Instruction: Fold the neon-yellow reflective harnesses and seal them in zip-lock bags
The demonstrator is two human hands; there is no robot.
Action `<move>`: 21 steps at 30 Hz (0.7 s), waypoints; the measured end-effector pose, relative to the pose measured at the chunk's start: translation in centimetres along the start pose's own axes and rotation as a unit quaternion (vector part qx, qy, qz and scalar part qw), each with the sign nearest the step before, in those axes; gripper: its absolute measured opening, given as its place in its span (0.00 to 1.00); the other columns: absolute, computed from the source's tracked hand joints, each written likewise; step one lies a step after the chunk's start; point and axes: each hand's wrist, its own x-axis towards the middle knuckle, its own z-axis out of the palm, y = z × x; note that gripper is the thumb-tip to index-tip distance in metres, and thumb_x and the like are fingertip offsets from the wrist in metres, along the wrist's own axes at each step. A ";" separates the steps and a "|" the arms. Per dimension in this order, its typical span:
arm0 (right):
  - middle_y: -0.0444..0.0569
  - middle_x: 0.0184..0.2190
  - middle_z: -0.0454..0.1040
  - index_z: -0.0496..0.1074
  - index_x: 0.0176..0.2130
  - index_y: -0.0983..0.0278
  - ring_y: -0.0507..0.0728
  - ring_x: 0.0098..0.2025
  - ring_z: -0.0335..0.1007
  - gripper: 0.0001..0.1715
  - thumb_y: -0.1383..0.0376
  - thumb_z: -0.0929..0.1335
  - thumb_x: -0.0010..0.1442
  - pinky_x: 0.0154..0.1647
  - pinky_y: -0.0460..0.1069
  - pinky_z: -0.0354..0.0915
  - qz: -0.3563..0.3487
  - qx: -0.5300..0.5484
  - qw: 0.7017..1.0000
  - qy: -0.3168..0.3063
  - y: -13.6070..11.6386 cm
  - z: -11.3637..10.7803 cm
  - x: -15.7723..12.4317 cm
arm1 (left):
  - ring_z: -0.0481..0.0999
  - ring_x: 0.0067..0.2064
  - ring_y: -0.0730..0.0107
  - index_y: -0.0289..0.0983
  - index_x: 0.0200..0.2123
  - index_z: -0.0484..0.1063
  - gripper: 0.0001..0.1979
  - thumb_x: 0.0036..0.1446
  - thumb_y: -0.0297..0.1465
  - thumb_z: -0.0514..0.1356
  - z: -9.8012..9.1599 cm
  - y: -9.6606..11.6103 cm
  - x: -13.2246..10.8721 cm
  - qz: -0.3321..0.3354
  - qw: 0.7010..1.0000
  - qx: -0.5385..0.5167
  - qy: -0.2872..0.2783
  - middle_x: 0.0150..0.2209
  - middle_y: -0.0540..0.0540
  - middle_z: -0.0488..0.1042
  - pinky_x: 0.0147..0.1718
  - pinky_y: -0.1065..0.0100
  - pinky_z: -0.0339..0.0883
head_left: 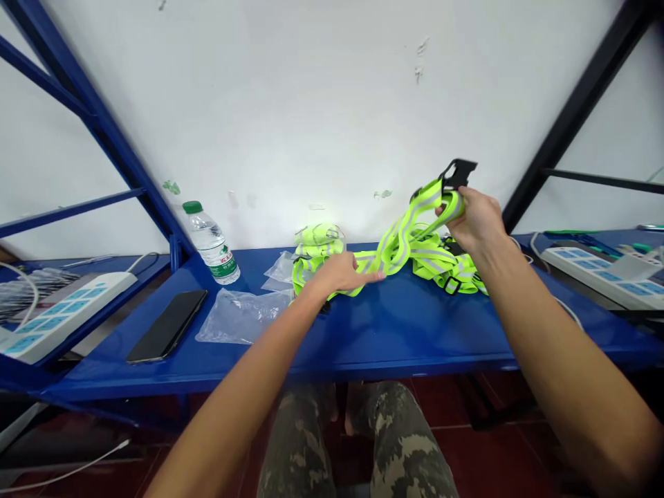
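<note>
Floor edge: dark red tiles [482,456] lie under the shelf; a white cable [67,470] crosses them at lower left.
Legs: camouflage-print trousers [357,443] show at the bottom edge, cut off by the frame.
Left arm: reaches forward across the shelf, with the bare left hand [337,273] open, palm down, and its fingers [371,275] laid flat on the webbing, not clenched.
Right arm: reaches up and forward, with the bare right hand [474,221] raised and closed around the webbing; its fingers hide part of the band.
Held item: a neon yellow reflective safety vest [399,242] made of grey-striped webbing sits on the shelf, its loops tangled between both hands, with 1 section lifted by the right hand.
Buckle: a black plastic buckle [459,173] sticks out just above the right hand.
Shelf: a glossy blue steel shelf [363,346] bears everything here.
Beside the vest: a clear plastic bag [241,317] lies flat to its left, and a second bag [280,271] lies just behind that.
Further left: a black smartphone [167,325], a water bottle with a green cap [210,242], and a white power strip [62,315].
Further right: another white power strip [602,277].
Behind: a scuffed white wall [311,104].
</note>
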 end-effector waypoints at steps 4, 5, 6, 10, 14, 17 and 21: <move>0.49 0.31 0.71 0.66 0.29 0.65 0.51 0.33 0.69 0.11 0.71 0.58 0.60 0.37 0.48 0.68 -0.003 0.134 0.990 -0.043 -2.6 -1.3 1.2 | 0.75 0.47 0.49 0.37 0.41 0.72 0.23 0.44 0.42 0.67 1.8 -0.3 0.8 0.016 0.999 0.022 -0.023 0.44 0.38 0.77 0.41 0.62 0.65; 0.49 0.32 0.71 0.66 0.29 0.64 0.51 0.33 0.69 0.11 0.71 0.58 0.58 0.37 0.48 0.67 -0.016 0.140 0.988 -0.057 -3.1 -2.0 1.2 | 0.76 0.43 0.53 0.37 0.38 0.72 0.15 0.50 0.41 0.63 1.4 -0.3 1.2 0.017 1.000 -0.023 -0.009 0.40 0.39 0.78 0.39 0.63 0.65; 0.50 0.32 0.71 0.66 0.28 0.64 0.51 0.32 0.69 0.10 0.71 0.59 0.56 0.36 0.48 0.67 -0.025 0.137 0.988 -0.065 -3.4 -2.7 1.1 | 0.76 0.38 0.57 0.37 0.33 0.72 0.12 0.55 0.40 0.58 0.5 -0.1 1.7 0.013 0.996 -0.091 -0.001 0.35 0.41 0.78 0.36 0.64 0.65; 0.50 0.31 0.72 0.67 0.27 0.62 0.54 0.27 0.66 0.05 0.67 0.62 0.49 0.30 0.52 0.66 0.009 0.016 0.994 -0.106 -3.1 -5.3 -0.5 | 0.72 0.27 0.67 0.37 0.27 0.68 0.12 0.57 0.39 0.54 -4.3 2.4 3.7 -0.038 0.906 -0.387 0.168 0.23 0.47 0.72 0.27 0.67 0.62; 0.52 0.30 0.76 0.72 0.26 0.61 0.61 0.33 0.72 0.07 0.61 0.66 0.47 0.33 0.56 0.68 0.082 -0.147 0.953 -0.254 -1.9 -6.3 -1.8 | 0.72 0.26 0.67 0.38 0.29 0.65 0.09 0.53 0.38 0.58 -8.1 5.5 5.3 -0.024 0.825 -0.523 0.211 0.20 0.50 0.65 0.26 0.68 0.64; 0.53 0.29 0.78 0.75 0.22 0.63 0.63 0.38 0.75 0.07 0.61 0.72 0.44 0.40 0.57 0.70 0.124 -0.284 0.875 -0.371 -1.5 -5.3 -2.1 | 0.70 0.26 0.68 0.39 0.30 0.63 0.09 0.52 0.36 0.60 -9.3 6.9 6.0 -0.035 0.801 -0.550 0.234 0.19 0.50 0.63 0.26 0.67 0.64; 0.50 0.31 0.80 0.80 0.30 0.62 0.61 0.39 0.76 0.10 0.59 0.75 0.46 0.45 0.57 0.71 0.079 -0.391 0.805 -0.440 -1.8 -1.7 -4.7 | 0.70 0.28 0.67 0.39 0.33 0.63 0.08 0.52 0.34 0.59 -9.5 7.8 6.3 -0.065 0.788 -0.569 0.226 0.21 0.49 0.63 0.26 0.66 0.65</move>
